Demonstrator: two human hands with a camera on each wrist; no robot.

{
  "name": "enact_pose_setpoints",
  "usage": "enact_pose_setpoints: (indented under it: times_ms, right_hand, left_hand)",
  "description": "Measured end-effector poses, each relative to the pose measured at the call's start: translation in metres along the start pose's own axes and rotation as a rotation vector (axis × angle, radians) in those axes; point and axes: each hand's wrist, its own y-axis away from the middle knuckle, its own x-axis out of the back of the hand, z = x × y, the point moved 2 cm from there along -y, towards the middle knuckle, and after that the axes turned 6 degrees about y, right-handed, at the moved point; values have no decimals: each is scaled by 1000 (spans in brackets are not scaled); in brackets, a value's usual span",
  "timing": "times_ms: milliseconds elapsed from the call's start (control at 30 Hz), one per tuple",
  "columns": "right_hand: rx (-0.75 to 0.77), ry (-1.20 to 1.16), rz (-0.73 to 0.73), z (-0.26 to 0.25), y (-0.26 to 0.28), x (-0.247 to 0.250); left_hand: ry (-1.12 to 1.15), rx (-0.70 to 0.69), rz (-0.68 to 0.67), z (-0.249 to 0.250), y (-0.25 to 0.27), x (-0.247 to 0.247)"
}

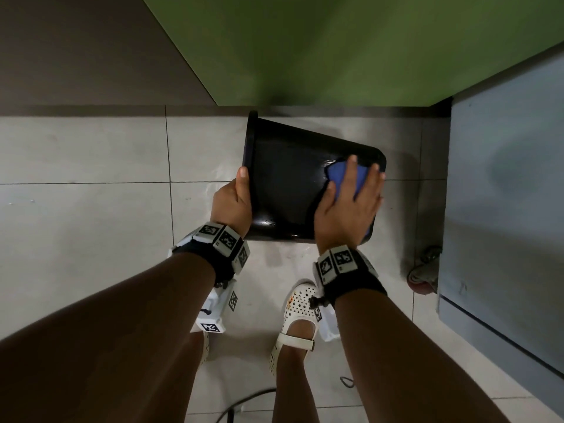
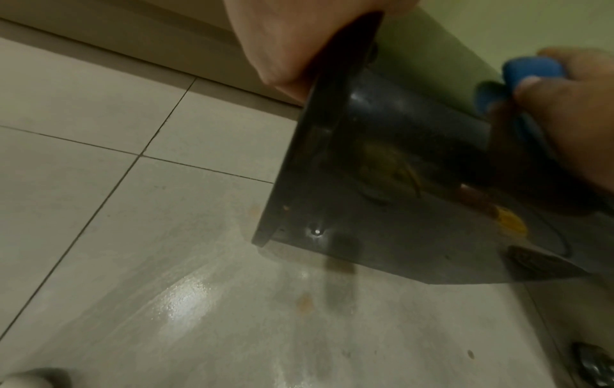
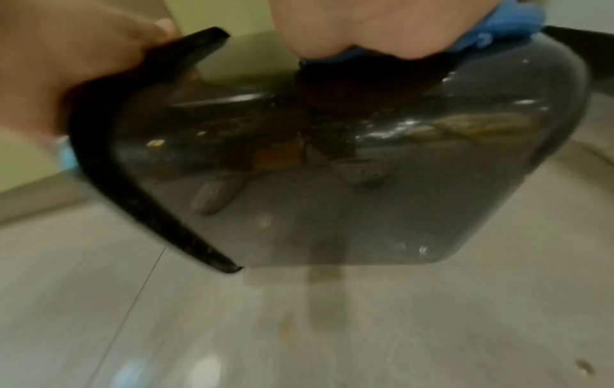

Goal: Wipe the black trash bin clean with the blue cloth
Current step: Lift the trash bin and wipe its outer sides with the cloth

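Pale floor tiles (image 1: pixel 91 154) fill the middle of the head view, with a green wall panel (image 1: pixel 305 50) across the top and a grey cabinet (image 1: pixel 503 178) at the right edge. At the centre of the frame the black trash bin (image 1: pixel 287 178) is seen tipped on its side, its rim toward the left and its base toward the right. The rim is gripped by the left hand (image 1: pixel 233 203), thumb laid along the edge. The blue cloth (image 1: pixel 338 175) is pressed flat against the bin's side near the base by the right hand (image 1: pixel 348 209), fingers spread and nearly straight. White perforated shoes (image 1: pixel 297 319) are visible lower down. In the left wrist view the bin (image 2: pixel 382 170) occupies the right half, its rim pinched at the top centre by the left hand (image 2: pixel 282 44); the cloth (image 2: pixel 531 71) shows at the upper right. The right wrist view is blurred; the bin (image 3: pixel 332 183) fills the centre, glossy with reflections, the cloth (image 3: pixel 505 29) at the top right. The bin is judged light, stiff and slippery, its shine possibly from wetness, so the rim is the surest hold; the cloth is soft and should mould to the rounded corners.
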Motion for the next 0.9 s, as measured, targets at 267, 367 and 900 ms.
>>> enact_pose_setpoints:
  times_ms: [267,367,900]
  right_hand:
    - [-225,-45,116,3,1,-3]
    - [-173,-65,157,9,11,-4]
    - [-101,-295,100,23,53,10]
  left_hand:
    - [218,230,-224,12,-14,17]
    - [477,410,-288,32,-43,27]
    - [382,591,-340,37,-43,17]
